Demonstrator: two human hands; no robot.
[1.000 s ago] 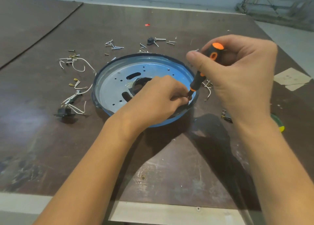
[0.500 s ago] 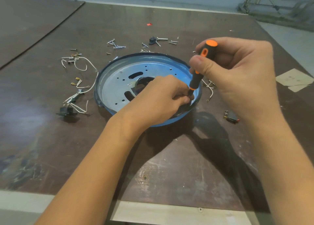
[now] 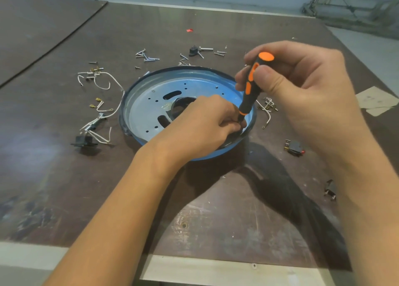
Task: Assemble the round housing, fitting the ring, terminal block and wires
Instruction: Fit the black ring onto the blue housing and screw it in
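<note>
A round blue housing (image 3: 149, 106) is shown lying open side up on a dark table (image 3: 216, 221), right in front of the person. At the housing's right inner edge a left hand (image 3: 203, 126) is rested, its fingers (image 3: 234, 121) curled and pinched round the lower end of a black and orange screwdriver (image 3: 251, 85). Whether a screw is held there cannot be told, as the tip is hidden.

The screwdriver's handle is gripped from the right of the housing by a right hand (image 3: 302, 85), thumb and fingers closed round it.

Compared with a second ago, the handle is stood more upright and is held lower on its grip, so the orange cap is left bare on top. The left hand is kept in the same spot. This is judged as a fastening step in progress at the rim, with the tool being turned.

Left of the housing, white wires (image 3: 103, 80) and a small black part (image 3: 85, 142) are spread loose. Beyond the housing, loose screws (image 3: 146, 56) are scattered. To its right, more wires (image 3: 267, 109) and a black switch (image 3: 294, 148) are laid, so the wiring is judged as not yet done.
</note>
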